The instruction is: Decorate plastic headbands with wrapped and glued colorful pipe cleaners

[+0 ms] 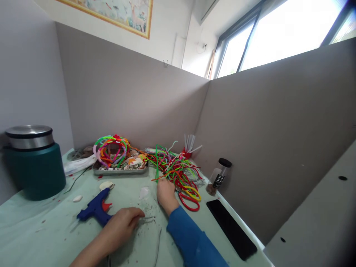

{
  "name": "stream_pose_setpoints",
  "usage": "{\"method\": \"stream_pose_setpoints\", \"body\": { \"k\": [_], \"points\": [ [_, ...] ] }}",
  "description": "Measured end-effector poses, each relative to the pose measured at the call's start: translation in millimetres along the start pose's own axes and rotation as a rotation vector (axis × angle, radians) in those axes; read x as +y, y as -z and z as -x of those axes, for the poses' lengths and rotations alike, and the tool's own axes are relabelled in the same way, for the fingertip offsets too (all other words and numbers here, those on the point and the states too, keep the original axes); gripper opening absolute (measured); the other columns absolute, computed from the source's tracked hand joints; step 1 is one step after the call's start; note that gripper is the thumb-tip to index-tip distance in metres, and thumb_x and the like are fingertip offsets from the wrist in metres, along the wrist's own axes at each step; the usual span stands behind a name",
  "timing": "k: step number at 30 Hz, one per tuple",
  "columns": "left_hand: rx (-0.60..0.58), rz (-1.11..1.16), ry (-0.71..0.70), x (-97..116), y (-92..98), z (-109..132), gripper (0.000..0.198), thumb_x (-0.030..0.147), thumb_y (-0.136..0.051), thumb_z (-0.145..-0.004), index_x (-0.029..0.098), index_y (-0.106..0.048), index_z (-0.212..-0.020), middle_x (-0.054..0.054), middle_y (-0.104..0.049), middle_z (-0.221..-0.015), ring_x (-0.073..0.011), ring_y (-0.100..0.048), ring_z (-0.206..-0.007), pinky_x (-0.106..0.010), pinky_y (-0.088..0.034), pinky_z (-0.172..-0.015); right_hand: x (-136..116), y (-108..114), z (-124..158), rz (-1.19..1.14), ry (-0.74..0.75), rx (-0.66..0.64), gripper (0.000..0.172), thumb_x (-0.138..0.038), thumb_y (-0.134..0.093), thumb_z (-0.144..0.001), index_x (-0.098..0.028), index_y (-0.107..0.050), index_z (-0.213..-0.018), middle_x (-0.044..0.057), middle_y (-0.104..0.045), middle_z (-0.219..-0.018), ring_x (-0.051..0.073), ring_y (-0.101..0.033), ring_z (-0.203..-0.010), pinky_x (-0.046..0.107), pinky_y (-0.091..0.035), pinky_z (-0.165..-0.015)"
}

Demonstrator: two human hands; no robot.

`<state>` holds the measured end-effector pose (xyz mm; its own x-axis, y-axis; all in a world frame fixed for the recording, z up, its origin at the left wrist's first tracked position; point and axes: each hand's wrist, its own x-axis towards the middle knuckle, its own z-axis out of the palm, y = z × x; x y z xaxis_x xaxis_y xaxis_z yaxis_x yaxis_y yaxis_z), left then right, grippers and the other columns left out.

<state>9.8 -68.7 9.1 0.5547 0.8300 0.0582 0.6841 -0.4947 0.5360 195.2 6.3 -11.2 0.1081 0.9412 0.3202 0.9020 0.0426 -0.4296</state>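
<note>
My left hand (125, 221) is low over the green cloth, its fingers pinched on a thin grey wire (147, 218). Just left of it lies a blue glue gun (96, 207) with a red trigger. My right hand (166, 193), in a blue sleeve, is at the near edge of a tangled pile of coloured pipe cleaners (178, 170). Its fingertips are hidden, so what they hold cannot be made out; a green and an orange strand rise beside them. Scissors (189, 200) with red and yellow handles lie right of this hand.
A metal tray (121, 171) with shells and coloured rings stands at the back. A green flask (35, 163) is at left. A black phone-like slab (230, 228) and a clear tube with black lid (219, 177) are at right, by grey partitions.
</note>
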Motion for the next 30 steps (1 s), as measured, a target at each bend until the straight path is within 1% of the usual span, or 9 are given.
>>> {"method": "stream_pose_setpoints", "body": {
  "k": [2, 5, 7, 9, 13, 18, 21, 26, 30],
  "points": [
    [0.002, 0.006, 0.006, 0.6, 0.2, 0.4, 0.032, 0.015, -0.038, -0.079, 0.021, -0.066, -0.092, -0.004, -0.070, -0.094, -0.0189, -0.062, -0.090, -0.027, -0.043, -0.078, 2.4, -3.0, 0.8, -0.060, -0.069, 0.029, 0.018, -0.006, -0.048, -0.074, -0.013, -0.064, -0.076, 0.016, -0.066, -0.082, 0.026, -0.061, -0.077, 0.032, -0.040, -0.066],
    [0.015, 0.016, 0.010, 1.8, 0.8, -0.1, 0.029, 0.017, -0.037, -0.080, 0.021, -0.065, -0.086, -0.004, -0.069, -0.084, -0.0183, -0.062, -0.081, -0.026, -0.042, -0.072, 10.9, 7.1, 2.5, -0.201, -0.143, 0.083, 0.013, -0.012, -0.049, -0.074, -0.014, -0.062, -0.075, 0.016, -0.064, -0.088, 0.025, -0.058, -0.083, 0.032, -0.040, -0.069],
    [0.022, 0.030, 0.010, 2.4, 1.2, -0.8, 0.028, 0.017, -0.036, -0.081, 0.020, -0.064, -0.084, -0.003, -0.068, -0.082, -0.0179, -0.061, -0.079, -0.026, -0.041, -0.071, 19.0, 19.2, 0.6, -0.340, -0.177, 0.108, 0.010, -0.018, -0.048, -0.075, -0.016, -0.059, -0.074, 0.011, -0.062, -0.089, 0.022, -0.056, -0.086, 0.029, -0.040, -0.068],
    [0.015, 0.043, 0.007, 2.8, 1.9, -1.4, 0.027, 0.017, -0.036, -0.080, 0.020, -0.063, -0.083, -0.003, -0.067, -0.081, -0.0175, -0.060, -0.079, -0.026, -0.041, -0.071, 26.6, 30.8, -1.5, -0.510, -0.210, 0.087, 0.011, -0.025, -0.046, -0.076, -0.018, -0.053, -0.073, 0.005, -0.058, -0.077, 0.017, -0.055, -0.076, 0.025, -0.040, -0.060],
    [-0.006, 0.071, 0.012, 4.6, 2.8, -1.8, 0.024, 0.016, -0.037, -0.078, 0.019, -0.061, -0.080, -0.002, -0.066, -0.078, -0.0161, -0.059, -0.075, -0.024, -0.040, -0.068, 32.1, 41.6, 7.2, -0.864, -0.247, -0.112, 0.019, -0.037, -0.044, -0.076, -0.020, -0.042, -0.068, -0.006, -0.038, -0.052, 0.009, -0.039, -0.044, 0.020, -0.027, -0.039],
    [0.012, 0.108, 0.006, 8.3, 6.1, -2.5, 0.026, 0.028, -0.039, -0.082, 0.018, -0.063, -0.082, -0.001, -0.065, -0.069, -0.0155, -0.057, -0.065, -0.023, -0.038, -0.059, 19.1, 34.9, 34.5, -1.186, -0.244, -0.381, 0.026, -0.039, -0.058, -0.066, -0.020, -0.042, -0.069, -0.007, -0.040, -0.055, 0.005, -0.034, -0.041, 0.018, -0.019, -0.036],
    [0.034, 0.172, -0.003, 8.5, 10.3, -2.6, 0.029, 0.033, -0.041, -0.083, 0.021, -0.067, -0.089, -0.001, -0.070, -0.082, -0.0158, -0.061, -0.074, -0.023, -0.041, -0.067, 7.9, 31.1, 45.0, -1.340, -0.264, -0.527, 0.025, -0.033, -0.064, -0.063, -0.019, -0.044, -0.070, -0.008, -0.041, -0.053, 0.005, -0.034, -0.041, 0.018, -0.015, -0.035],
    [0.082, 0.100, 0.020, 8.7, 13.7, -0.8, 0.026, 0.025, -0.040, -0.082, 0.020, -0.065, -0.082, -0.002, -0.069, -0.081, -0.0157, -0.060, -0.074, -0.023, -0.039, -0.064, -5.5, 30.6, 53.0, -1.365, -0.241, -0.666, 0.022, -0.026, -0.065, -0.065, -0.018, -0.045, -0.067, -0.009, -0.040, -0.046, 0.004, -0.032, -0.039, 0.018, -0.013, -0.037],
    [0.059, 0.078, 0.023, 10.5, 12.0, -0.6, 0.027, 0.025, -0.039, -0.082, 0.020, -0.066, -0.087, -0.003, -0.070, -0.082, -0.0164, -0.061, -0.075, -0.023, -0.039, -0.064, -9.3, 27.2, 56.5, -1.269, -0.215, -0.656, 0.020, -0.026, -0.063, -0.066, -0.018, -0.045, -0.065, -0.009, -0.042, -0.046, 0.004, -0.032, -0.039, 0.018, -0.017, -0.038]
  ]
}}
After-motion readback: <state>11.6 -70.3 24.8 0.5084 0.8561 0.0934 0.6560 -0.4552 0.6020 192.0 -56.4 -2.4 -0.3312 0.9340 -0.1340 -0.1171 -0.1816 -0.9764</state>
